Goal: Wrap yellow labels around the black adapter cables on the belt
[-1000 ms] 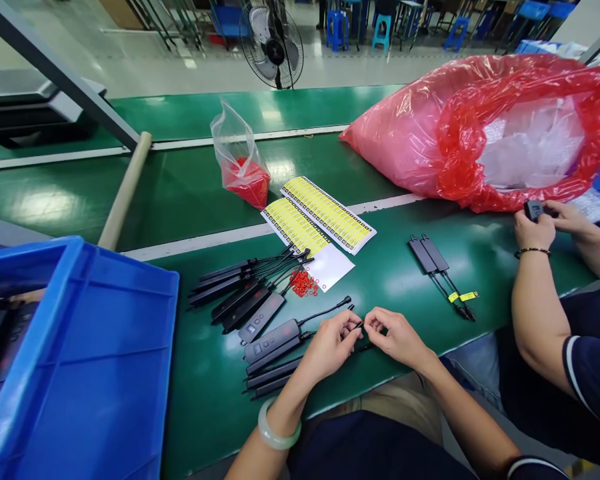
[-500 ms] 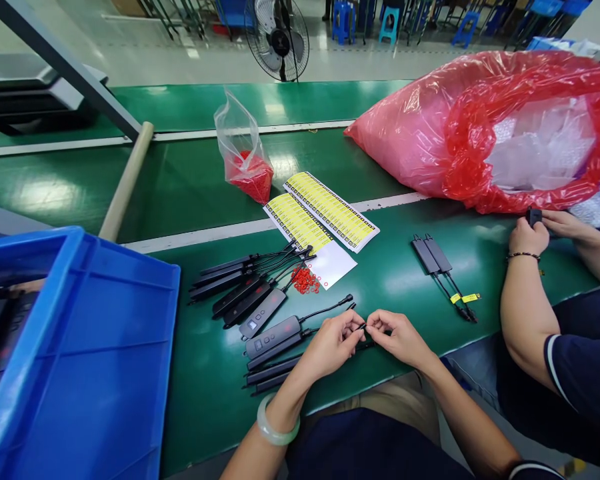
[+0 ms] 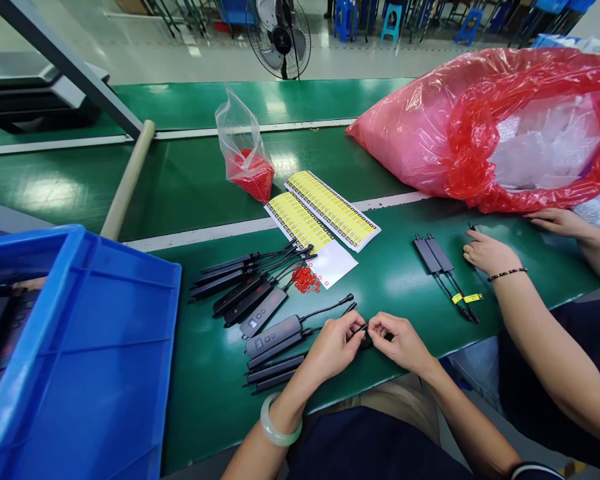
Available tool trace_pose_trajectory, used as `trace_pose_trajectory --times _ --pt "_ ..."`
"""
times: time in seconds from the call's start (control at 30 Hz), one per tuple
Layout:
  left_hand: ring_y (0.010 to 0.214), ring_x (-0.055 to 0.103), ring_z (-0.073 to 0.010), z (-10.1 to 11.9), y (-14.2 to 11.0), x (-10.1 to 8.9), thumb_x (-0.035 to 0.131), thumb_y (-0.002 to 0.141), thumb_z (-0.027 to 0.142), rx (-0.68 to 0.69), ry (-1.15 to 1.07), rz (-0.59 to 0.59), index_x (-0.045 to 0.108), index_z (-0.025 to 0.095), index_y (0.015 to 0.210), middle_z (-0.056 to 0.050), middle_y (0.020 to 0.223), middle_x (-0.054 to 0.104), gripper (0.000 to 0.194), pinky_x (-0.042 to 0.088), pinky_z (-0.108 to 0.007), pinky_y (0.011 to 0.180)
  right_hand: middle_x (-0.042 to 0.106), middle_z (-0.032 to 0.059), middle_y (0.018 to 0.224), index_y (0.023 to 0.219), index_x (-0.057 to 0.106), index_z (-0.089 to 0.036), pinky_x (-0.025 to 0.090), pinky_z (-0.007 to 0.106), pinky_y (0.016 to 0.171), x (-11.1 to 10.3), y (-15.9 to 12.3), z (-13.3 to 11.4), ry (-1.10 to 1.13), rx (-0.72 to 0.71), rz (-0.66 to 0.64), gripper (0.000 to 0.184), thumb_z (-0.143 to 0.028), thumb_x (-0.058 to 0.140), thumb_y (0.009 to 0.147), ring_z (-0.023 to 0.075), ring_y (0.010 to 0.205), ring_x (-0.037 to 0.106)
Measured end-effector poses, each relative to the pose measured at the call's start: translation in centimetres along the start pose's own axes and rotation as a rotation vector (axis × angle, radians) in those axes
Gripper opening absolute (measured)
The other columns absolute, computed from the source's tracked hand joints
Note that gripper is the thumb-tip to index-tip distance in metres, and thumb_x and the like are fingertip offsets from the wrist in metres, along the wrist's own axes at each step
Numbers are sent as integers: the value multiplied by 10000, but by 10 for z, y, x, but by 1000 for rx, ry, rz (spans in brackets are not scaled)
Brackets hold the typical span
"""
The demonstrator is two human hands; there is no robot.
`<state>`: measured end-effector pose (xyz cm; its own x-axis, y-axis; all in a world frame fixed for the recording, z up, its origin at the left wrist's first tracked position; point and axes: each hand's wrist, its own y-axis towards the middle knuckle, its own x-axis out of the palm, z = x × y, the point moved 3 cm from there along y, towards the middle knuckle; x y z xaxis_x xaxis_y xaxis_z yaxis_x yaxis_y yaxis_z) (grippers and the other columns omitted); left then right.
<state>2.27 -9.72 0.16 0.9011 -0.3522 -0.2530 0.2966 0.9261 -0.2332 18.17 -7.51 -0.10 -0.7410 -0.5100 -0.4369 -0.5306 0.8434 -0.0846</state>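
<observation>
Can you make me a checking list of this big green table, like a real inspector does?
Surface: glossy green tabletop, shiny with reflections.
Things: slim dark plastic boxes near the left hand; yellow printed label sheets farther off.
Clutter: loose small red rings beside the sheets.
Hands: left pinches a thin black cable; right hand is at its end, grip unclear.
Cables: several boxes' short black cables bunch over one sheet.
Surroundings: blue plastic crate, large red plastic bag, black fan, another person's hands.

Glossy plastic bag (image 3: 405,127), smooth plastic crate (image 3: 115,360), paper label sheets (image 3: 330,210), shiny green tabletop (image 3: 395,293)
</observation>
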Motion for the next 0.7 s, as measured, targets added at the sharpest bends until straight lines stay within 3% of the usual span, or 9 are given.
trace_pose_trajectory --times 0.23,0.4,0.57,0.7 --pt "533 484 -131 -1 1 7 497 833 115 20 146 55 537 204 792 34 615 545 105 314 -239 541 533 -4 704 750 581 -211 423 253 597 4 -2 1 -72 -39 -25 157 -183 500 882 138 611 503" --pt "535 489 -147 -1 1 5 491 832 112 50 225 74 542 209 782 34 598 522 120 316 -252 548 603 12 749 792 646 -214 469 256 623 4 -4 4 -50 -5 -22 139 -217 548 890 147 649 561" --pt "833 577 -204 5 0 -2 580 831 171 165 273 83 598 215 874 -25 842 632 63 429 -315 784 667 39 804 916 709 -200 547 267 621 -10 -7 16 41 97 72 187 -299 551 922 163 673 657" --pt "943 538 -237 1 -1 -8 522 902 179 198 509 250 610 204 957 -74 1004 604 107 449 -374 842 717 80 954 981 728 -199 606 325 742 -21 -8 23 115 142 142 259 -370 540 930 199 796 721"
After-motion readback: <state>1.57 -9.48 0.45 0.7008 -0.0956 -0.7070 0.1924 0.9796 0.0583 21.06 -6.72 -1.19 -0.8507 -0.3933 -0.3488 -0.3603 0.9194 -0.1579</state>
